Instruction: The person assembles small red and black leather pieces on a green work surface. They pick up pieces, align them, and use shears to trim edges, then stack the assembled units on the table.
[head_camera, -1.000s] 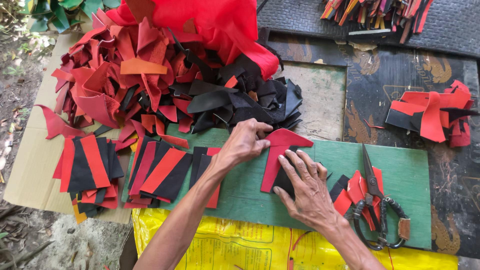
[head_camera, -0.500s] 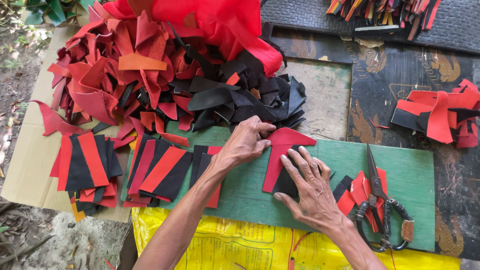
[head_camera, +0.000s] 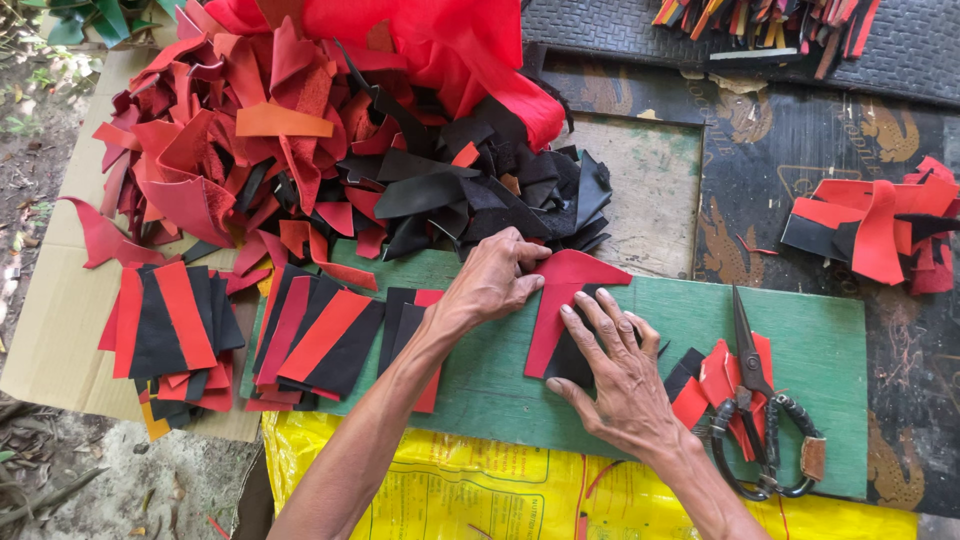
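On the green board lies a red strip beside a black piece. My left hand pinches the red strip's upper left edge. Flat on the black piece rests my right hand, fingers spread, pressing it down against the red strip. Both arms reach in from the bottom of the view.
Black-handled scissors lie on red and black scraps at the board's right. Joined red-and-black panels and a second stack sit to the left. A big heap of red and black offcuts fills the back; more pieces lie at right.
The view has shifted slightly. My left hand's fingers have closed a little more on the red strip's edge; my right hand stays pressed on the black piece.
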